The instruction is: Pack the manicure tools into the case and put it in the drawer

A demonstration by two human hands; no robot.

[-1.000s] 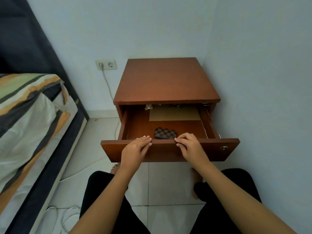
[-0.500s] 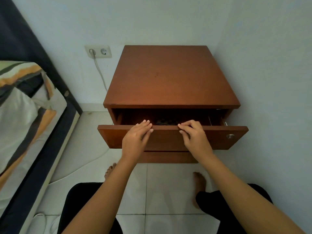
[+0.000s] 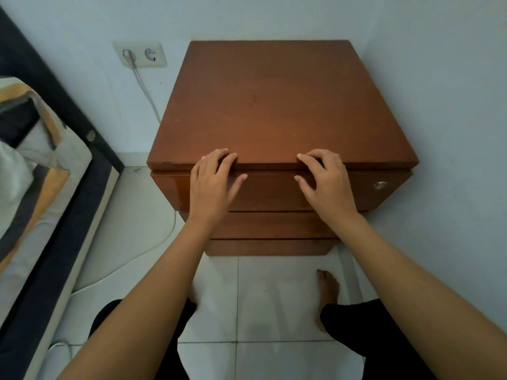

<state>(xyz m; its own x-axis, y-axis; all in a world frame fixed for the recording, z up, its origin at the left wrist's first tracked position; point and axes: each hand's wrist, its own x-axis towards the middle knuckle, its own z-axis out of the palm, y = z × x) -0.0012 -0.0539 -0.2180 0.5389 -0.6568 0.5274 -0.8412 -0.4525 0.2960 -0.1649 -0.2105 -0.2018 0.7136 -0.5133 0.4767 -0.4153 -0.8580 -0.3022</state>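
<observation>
The top drawer [image 3: 274,192] of the brown wooden nightstand [image 3: 277,105] is pushed in, its front flush under the top board. My left hand [image 3: 212,185] rests flat on the drawer front, left of centre, fingertips at the top edge. My right hand [image 3: 325,182] lies on the drawer front right of centre, fingers spread and curled over the same edge. Neither hand holds anything. The checkered manicure case is hidden inside the shut drawer. A round metal lock [image 3: 380,185] sits at the drawer's right end.
A bed [image 3: 33,171] with a striped cover and dark frame stands on the left. A wall socket [image 3: 141,54] with a white cable [image 3: 148,97] is behind the nightstand. White walls close in at the back and right. My bare foot [image 3: 327,286] is on the white tiles.
The drawer went from wide open, with the checkered case visible inside, to fully pushed in. Both hands moved forward with the drawer front, and the view moved closer above the nightstand.
</observation>
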